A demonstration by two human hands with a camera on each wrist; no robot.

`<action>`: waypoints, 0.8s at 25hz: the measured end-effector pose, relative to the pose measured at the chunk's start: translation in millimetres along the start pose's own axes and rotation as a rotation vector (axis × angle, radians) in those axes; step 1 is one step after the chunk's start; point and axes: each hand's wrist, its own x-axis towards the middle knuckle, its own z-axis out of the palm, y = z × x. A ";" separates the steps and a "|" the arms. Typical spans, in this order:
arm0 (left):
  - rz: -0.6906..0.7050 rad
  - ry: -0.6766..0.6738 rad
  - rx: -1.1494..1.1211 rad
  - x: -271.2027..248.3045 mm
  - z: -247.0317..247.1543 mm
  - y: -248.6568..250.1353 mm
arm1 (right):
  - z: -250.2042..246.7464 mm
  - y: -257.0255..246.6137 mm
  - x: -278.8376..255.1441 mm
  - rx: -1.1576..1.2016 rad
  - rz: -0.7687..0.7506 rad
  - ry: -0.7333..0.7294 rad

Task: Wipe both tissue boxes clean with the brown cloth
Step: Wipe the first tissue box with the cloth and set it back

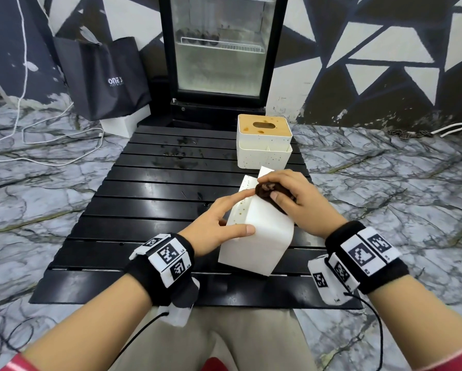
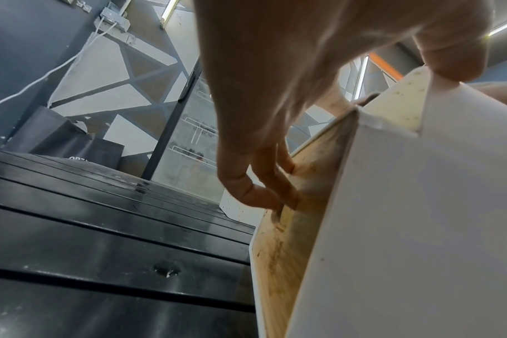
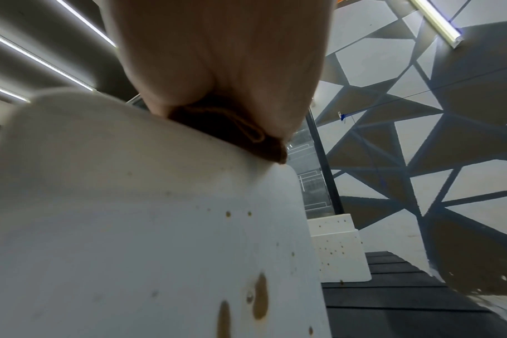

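Observation:
A white tissue box (image 1: 262, 242) lies tipped on its side near the table's front, its wooden lid (image 2: 278, 249) facing left. My left hand (image 1: 224, 223) grips this box, thumb on its near face and fingers curled against the lid. My right hand (image 1: 286, 199) holds a bunched brown cloth (image 1: 267, 192) and presses it on the box's upper side (image 3: 159, 205), which carries brown spots. The cloth (image 3: 235, 135) shows under my palm in the right wrist view. A second white tissue box (image 1: 263, 143) with a stained wooden lid stands upright farther back.
Both boxes are on a low black slatted table (image 1: 149, 199) with dark smears near its far end. Behind it stand a glass-door fridge (image 1: 222, 49) and a black bag (image 1: 104, 76). White cables (image 1: 37, 140) trail over the marble floor at left.

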 end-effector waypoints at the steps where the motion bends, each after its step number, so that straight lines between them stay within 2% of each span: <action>1: 0.002 -0.002 0.006 0.0 0.1 0.1 | -1.4 2.0 4.2 -0.010 0.019 0.000; 12: 0.008 -0.011 0.018 -1.7 0.2 1.3 | -9.9 11.6 50.0 -0.135 0.203 -0.037; 17: 0.006 -0.006 0.018 -1.6 1.4 2.2 | -3.3 8.5 39.4 -0.195 0.163 -0.007; 20: 0.001 -0.012 0.026 -0.5 1.2 2.4 | -8.4 10.4 47.6 -0.149 0.207 -0.025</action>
